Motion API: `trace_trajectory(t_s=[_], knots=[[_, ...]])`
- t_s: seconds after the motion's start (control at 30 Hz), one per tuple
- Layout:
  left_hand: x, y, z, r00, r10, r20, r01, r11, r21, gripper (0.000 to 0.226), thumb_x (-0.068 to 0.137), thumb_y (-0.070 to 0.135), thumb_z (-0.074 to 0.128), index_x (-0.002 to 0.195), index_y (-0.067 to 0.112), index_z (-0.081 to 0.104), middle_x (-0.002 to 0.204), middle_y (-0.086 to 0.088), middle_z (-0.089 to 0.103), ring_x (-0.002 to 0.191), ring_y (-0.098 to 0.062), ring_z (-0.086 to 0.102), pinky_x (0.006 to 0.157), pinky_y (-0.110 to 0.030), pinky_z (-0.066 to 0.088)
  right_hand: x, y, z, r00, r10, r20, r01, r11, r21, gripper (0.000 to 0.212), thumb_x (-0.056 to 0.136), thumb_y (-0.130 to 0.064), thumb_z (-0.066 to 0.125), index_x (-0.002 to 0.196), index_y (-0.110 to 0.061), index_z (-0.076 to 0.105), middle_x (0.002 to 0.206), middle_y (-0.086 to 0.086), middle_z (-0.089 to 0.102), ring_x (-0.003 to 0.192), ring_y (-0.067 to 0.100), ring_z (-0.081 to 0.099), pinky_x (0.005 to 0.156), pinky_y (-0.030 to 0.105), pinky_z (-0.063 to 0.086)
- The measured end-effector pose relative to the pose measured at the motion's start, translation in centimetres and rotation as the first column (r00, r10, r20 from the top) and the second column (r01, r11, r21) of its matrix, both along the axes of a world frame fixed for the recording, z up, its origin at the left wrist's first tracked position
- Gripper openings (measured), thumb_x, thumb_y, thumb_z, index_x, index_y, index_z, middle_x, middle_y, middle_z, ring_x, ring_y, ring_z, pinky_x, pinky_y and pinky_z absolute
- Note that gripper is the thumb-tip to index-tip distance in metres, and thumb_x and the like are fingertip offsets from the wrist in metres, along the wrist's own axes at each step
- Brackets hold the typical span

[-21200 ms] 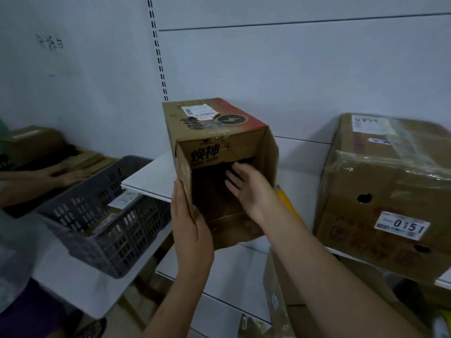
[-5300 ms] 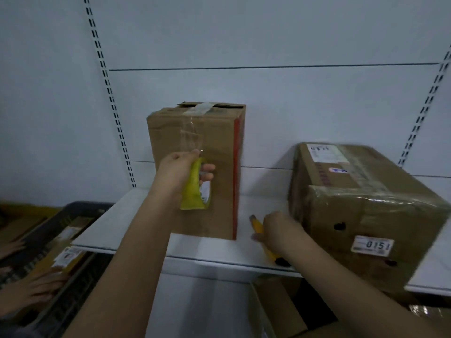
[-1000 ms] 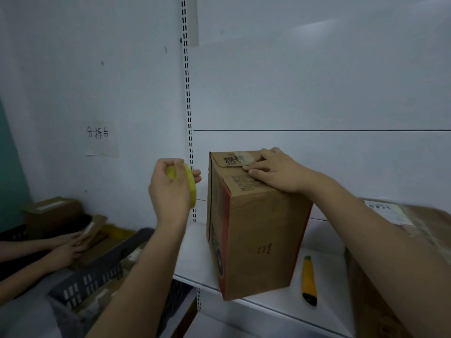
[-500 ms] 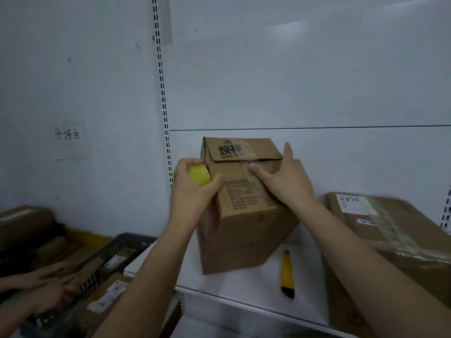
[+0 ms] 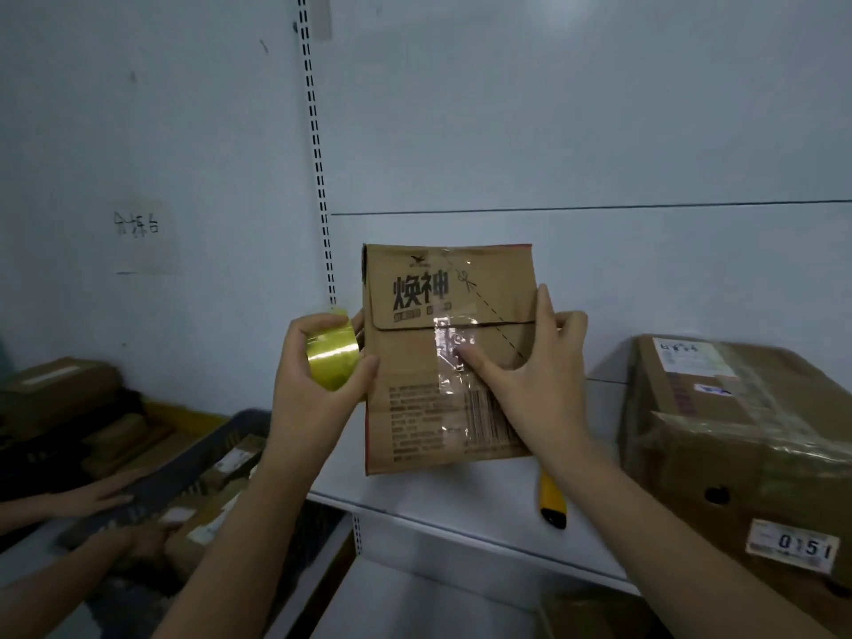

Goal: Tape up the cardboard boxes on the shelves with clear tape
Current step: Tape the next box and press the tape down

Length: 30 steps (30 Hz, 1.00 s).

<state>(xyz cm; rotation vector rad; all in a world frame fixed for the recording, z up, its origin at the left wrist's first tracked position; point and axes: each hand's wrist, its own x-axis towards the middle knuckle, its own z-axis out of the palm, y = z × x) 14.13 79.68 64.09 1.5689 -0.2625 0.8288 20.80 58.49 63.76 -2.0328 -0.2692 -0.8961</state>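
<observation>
Left of box point(image 5: 415, 408): hand with tape roll point(image 5: 333, 364) fills it.
Right of box: knife point(image 5: 552, 502) on shelf point(image 5: 461, 509), then big box point(image 5: 737, 431).
Above box: open wall.
Lower left: crate point(image 5: 184, 477), another person's hands point(image 5: 92, 498).

The cardboard box point(image 5: 428, 362) was brown with black printed characters and a dashed line. The tape roll point(image 5: 333, 362) shone yellow. The knife point(image 5: 551, 502) was yellow, black-tipped.

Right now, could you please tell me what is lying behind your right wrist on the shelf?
A yellow utility knife lies on the white shelf, beside the cardboard box. The right hand and wrist cover its upper end, so only the lower part shows.
</observation>
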Motion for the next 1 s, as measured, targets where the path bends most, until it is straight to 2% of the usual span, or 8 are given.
trace_trajectory(t_s=[0.2,0.4,0.57,0.67,0.73,0.8,0.9,1.0], knots=[[-0.8,-0.3,-6.0,0.989,0.042,-0.142,-0.046,0.999,-0.02,0.039,0.083,0.009,0.077,0.113,0.02,0.056,0.109,0.012,0.073,0.1,-0.009,0.07,0.079,-0.03,0.059,0.9,-0.6,-8.9,0.989,0.06,-0.132,-0.068,0.996,-0.055,0.122,0.068,-0.07,0.064,0.158,-0.024,-0.004,0.132,-0.009,0.021,0.125,0.012,0.035,0.102,0.024,0.035],[-2.1,-1.5,-9.2,0.959,-0.009,-0.285,0.028,0.998,0.062,0.035,0.087,0.005,0.073,0.115,0.013,0.053,0.094,0.037,0.066,0.094,0.012,0.063,0.074,-0.014,0.055,1.4,-2.2,-13.3,0.942,0.118,-0.313,-0.142,0.988,-0.057,0.122,0.068,-0.072,0.064,0.156,-0.031,-0.009,0.152,-0.004,0.019,0.14,0.025,0.034,0.111,0.046,0.041],[-3.0,-0.7,-9.5,0.941,-0.067,-0.331,0.06,0.998,-0.031,0.034,0.088,0.0,0.068,0.116,0.008,0.051,0.101,0.007,0.074,0.081,-0.016,0.074,0.064,-0.028,0.061,0.2,-2.3,-12.9,0.977,0.022,-0.212,-0.039,0.996,-0.076,0.109,0.079,-0.062,0.065,0.158,-0.024,0.001,0.154,-0.001,0.018,0.14,0.021,0.033,0.11,0.037,0.039],[-4.3,-0.7,-9.0,0.938,-0.036,-0.344,0.049,0.998,0.029,0.032,0.089,0.0,0.069,0.114,0.012,0.051,0.089,0.001,0.068,0.064,-0.005,0.069,0.054,-0.018,0.055,-2.0,-1.8,-12.1,0.999,-0.037,-0.035,0.038,0.999,0.034,0.076,0.09,-0.048,0.061,0.153,-0.021,0.029,0.143,0.0,0.033,0.129,0.014,0.042,0.104,0.028,0.042],[-5.0,-0.6,-9.0,0.94,-0.044,-0.339,0.076,0.994,0.083,0.032,0.089,0.0,0.069,0.112,0.015,0.052,0.086,0.005,0.064,0.064,-0.001,0.067,0.054,-0.02,0.056,-3.5,-1.1,-10.8,0.995,0.073,0.067,-0.076,0.997,0.032,0.053,0.093,-0.045,0.059,0.14,-0.023,0.046,0.124,-0.005,0.046,0.108,0.002,0.051,0.09,0.014,0.045],[-5.5,-0.6,-9.1,0.935,-0.102,-0.339,0.153,0.98,0.128,0.032,0.089,0.0,0.069,0.112,0.015,0.052,0.089,0.01,0.065,0.066,-0.004,0.067,0.057,-0.024,0.057,-4.7,0.0,-9.5,0.952,0.303,0.044,-0.302,0.953,-0.037,0.046,0.092,-0.046,0.061,0.132,-0.024,0.054,0.111,-0.009,0.054,0.095,0.003,0.057,0.079,0.018,0.051],[-6.0,-1.3,-8.9,0.925,-0.169,-0.34,0.247,0.948,0.199,0.03,0.089,-0.001,0.069,0.11,0.015,0.054,0.092,0.007,0.064,0.068,-0.013,0.067,0.057,-0.027,0.057,-6.1,2.0,-8.0,0.829,0.546,-0.12,-0.553,0.833,-0.032,0.051,0.088,-0.044,0.067,0.134,-0.023,0.057,0.112,-0.012,0.058,0.1,0.01,0.06,0.083,0.025,0.054],[-6.2,-2.2,-9.0,0.915,-0.223,-0.337,0.304,0.929,0.21,0.03,0.089,-0.001,0.068,0.108,0.018,0.056,0.09,0.0,0.066,0.063,-0.023,0.067,0.057,-0.033,0.058,-6.8,3.3,-6.9,0.792,0.591,-0.152,-0.599,0.8,-0.012,0.041,0.085,-0.038,0.074,0.123,-0.023,0.067,0.105,-0.013,0.065,0.098,0.008,0.062,0.082,0.021,0.053]])
